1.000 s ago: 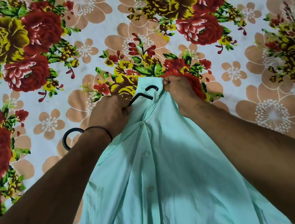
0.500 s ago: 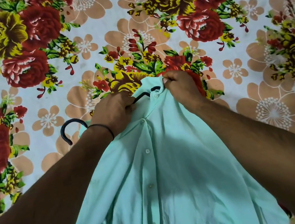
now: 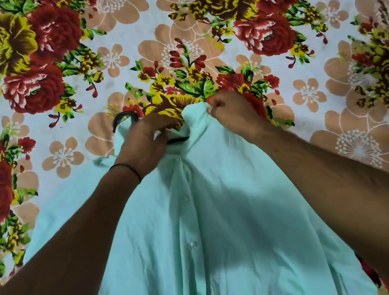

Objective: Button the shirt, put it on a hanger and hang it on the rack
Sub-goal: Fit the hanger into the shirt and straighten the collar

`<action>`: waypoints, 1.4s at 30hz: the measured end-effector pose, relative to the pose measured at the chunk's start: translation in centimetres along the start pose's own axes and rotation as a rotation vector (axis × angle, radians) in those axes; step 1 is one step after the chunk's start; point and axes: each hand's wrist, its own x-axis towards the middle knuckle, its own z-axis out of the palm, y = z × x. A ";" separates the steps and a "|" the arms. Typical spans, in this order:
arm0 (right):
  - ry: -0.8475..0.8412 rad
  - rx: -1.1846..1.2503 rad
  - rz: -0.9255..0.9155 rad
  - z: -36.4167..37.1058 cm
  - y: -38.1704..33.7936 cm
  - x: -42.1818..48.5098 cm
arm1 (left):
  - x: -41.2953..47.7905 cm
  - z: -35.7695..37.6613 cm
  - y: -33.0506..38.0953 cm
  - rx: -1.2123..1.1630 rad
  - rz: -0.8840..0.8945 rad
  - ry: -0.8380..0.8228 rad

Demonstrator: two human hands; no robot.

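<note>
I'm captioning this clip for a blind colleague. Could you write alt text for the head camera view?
A person's left hand holds a black hanger at the collar of a mint-green shirt while the right hand pinches the collar's other side. The shirt lies front up, its buttons showing, on a floral bedsheet; the hanger's hook sticks out beyond the left hand.

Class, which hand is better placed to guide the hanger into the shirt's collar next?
Probably left: the left hand grips the hanger at the neck opening, while the right hand is busy pinching the shirt collar.
</note>
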 end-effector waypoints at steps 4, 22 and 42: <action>0.245 -0.033 -0.075 0.5 0.0 -0.5 | -1.6 -1.5 -1.7 0.012 -0.151 0.512; -0.179 -0.716 -0.462 4.7 -4.5 0.3 | -8.0 -1.6 -10.1 0.359 -0.506 0.300; 0.267 -0.321 -0.223 2.4 -1.7 1.4 | -4.7 -3.4 -7.1 0.080 -0.562 0.432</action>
